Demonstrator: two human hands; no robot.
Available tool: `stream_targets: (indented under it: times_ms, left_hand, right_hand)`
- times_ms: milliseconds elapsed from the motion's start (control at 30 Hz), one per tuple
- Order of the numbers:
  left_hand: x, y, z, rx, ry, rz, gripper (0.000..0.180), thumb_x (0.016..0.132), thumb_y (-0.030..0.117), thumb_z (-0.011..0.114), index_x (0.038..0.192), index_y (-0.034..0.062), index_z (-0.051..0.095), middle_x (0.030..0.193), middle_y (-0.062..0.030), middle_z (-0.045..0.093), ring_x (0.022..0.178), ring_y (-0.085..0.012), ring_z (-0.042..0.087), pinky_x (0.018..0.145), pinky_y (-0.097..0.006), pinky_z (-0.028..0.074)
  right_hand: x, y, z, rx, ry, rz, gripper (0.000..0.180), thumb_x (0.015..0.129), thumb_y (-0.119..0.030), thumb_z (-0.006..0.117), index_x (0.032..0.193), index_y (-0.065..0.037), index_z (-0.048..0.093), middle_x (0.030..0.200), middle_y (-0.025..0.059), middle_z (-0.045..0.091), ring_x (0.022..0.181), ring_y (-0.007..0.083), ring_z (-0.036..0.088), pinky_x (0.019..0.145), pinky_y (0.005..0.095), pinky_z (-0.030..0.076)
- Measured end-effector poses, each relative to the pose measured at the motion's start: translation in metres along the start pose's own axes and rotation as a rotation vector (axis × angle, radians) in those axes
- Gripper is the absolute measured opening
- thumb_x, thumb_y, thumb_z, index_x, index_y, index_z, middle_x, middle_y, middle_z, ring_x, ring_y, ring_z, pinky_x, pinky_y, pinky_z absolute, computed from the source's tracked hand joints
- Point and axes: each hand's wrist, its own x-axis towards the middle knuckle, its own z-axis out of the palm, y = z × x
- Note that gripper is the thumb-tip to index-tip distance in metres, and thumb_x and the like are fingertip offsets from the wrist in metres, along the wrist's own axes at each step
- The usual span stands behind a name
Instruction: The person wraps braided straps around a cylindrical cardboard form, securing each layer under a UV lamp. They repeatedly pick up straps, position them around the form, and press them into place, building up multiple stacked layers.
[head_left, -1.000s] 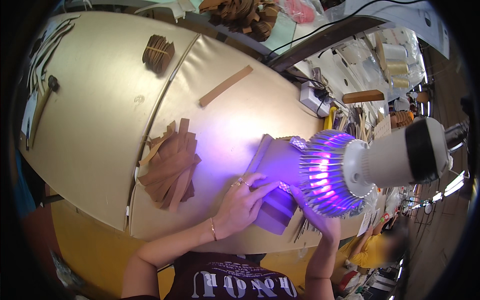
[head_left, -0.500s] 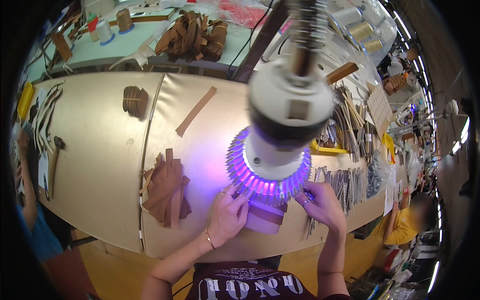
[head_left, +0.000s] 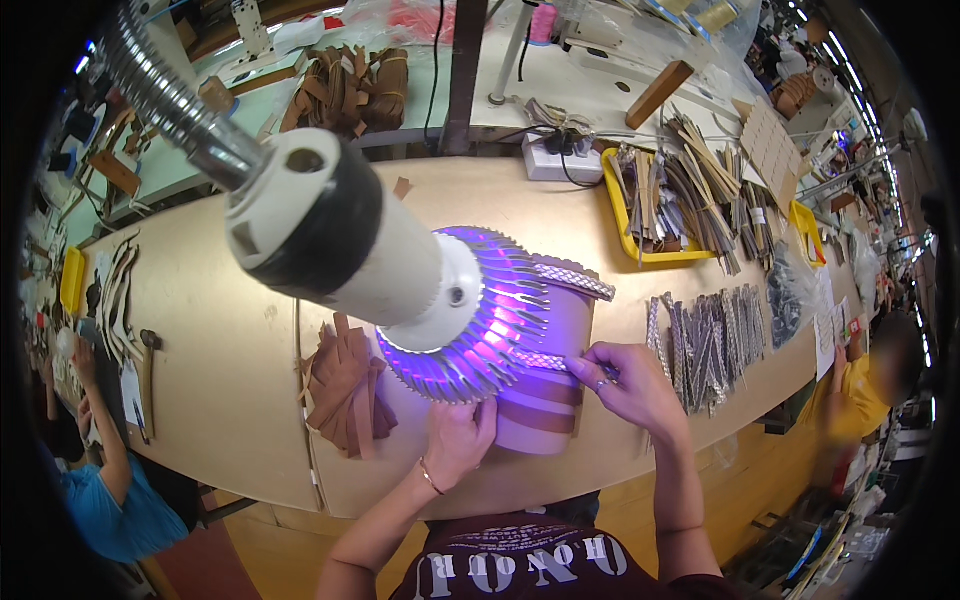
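Observation:
A curved board (head_left: 530, 438) stands or lies in front of me, carrying brown strips (head_left: 535, 412) across it. A silvery braided strip (head_left: 540, 359) runs over the board, and my right hand (head_left: 632, 388) pinches its right end. Another braided strip (head_left: 575, 278) lies farther back on the same board. My left hand (head_left: 460, 440) is curled at the board's left side; the lamp hides its fingertips and whatever is in them. A lamp with purple light and a finned metal rim (head_left: 515, 310) covers the left part of the board.
Brown strips (head_left: 345, 385) lie piled at left. At right are braided strips (head_left: 705, 345) in a row and a yellow tray (head_left: 630, 235) of strips. A white power box (head_left: 555, 160) sits behind. A hammer (head_left: 148, 375) lies far left. People work at both sides.
The view has shifted, so the lamp now appears farther left and more of the board shows. A braided strip is now visible in my right hand's pinch.

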Motion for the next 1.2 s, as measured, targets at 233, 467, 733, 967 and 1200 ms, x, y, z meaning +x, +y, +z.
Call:
stream_targets:
  times_ms: [233, 467, 733, 967, 1200]
  left_hand:
    - [0.005, 0.029, -0.015, 0.174, -0.013, 0.064, 0.047, 0.088, 0.002, 0.056, 0.135, 0.0058, 0.056, 0.140, -0.0205, 0.048, 0.130, -0.0371, 0.045, 0.107, -0.046, 0.035]
    - [0.003, 0.062, -0.007, 0.225, -0.170, 0.179, 0.057, 0.090, 0.011, 0.060, 0.144, 0.0048, 0.044, 0.155, -0.0233, 0.029, 0.144, -0.0425, 0.027, 0.118, -0.052, 0.020]
    - [0.012, 0.064, -0.004, 0.262, -0.324, 0.152, 0.058, 0.091, 0.017, 0.061, 0.146, 0.0069, 0.043, 0.157, -0.0259, 0.021, 0.144, -0.0435, 0.025, 0.117, -0.049, 0.022]
    - [0.013, 0.068, -0.004, 0.343, -0.347, 0.170, 0.065, 0.088, 0.020, 0.069, 0.146, 0.0098, 0.043, 0.155, -0.0313, 0.020, 0.141, -0.0480, 0.027, 0.114, -0.050, 0.029]
    - [0.014, 0.073, -0.002, 0.364, -0.358, 0.142, 0.064, 0.086, 0.019, 0.069, 0.145, 0.0079, 0.045, 0.155, -0.0320, 0.020, 0.141, -0.0472, 0.029, 0.113, -0.048, 0.030]
  right_hand:
    - [0.001, 0.006, 0.004, 0.139, 0.022, -0.045, 0.039, 0.090, -0.040, 0.066, 0.085, -0.001, 0.072, 0.067, 0.0155, 0.065, 0.061, 0.0280, 0.061, 0.061, 0.0375, 0.049]
    - [0.000, 0.005, 0.001, 0.154, 0.023, -0.065, 0.042, 0.089, -0.044, 0.066, 0.087, -0.003, 0.074, 0.072, 0.0179, 0.067, 0.066, 0.0350, 0.064, 0.063, 0.0411, 0.049]
    - [-0.011, 0.035, 0.007, 0.438, 0.007, 0.013, 0.030, 0.090, -0.031, 0.071, 0.090, -0.001, 0.071, 0.074, 0.0047, 0.067, 0.067, 0.0102, 0.056, 0.063, 0.0288, 0.046]
    - [-0.015, 0.058, 0.026, 0.703, 0.055, 0.005, 0.027, 0.092, -0.027, 0.070, 0.090, 0.000, 0.069, 0.077, -0.0001, 0.065, 0.073, 0.0061, 0.053, 0.069, 0.0253, 0.044]
    - [-0.008, 0.067, 0.045, 0.813, 0.076, -0.022, 0.035, 0.092, -0.033, 0.070, 0.088, 0.002, 0.068, 0.067, 0.0042, 0.061, 0.063, 0.0092, 0.050, 0.058, 0.0286, 0.043]
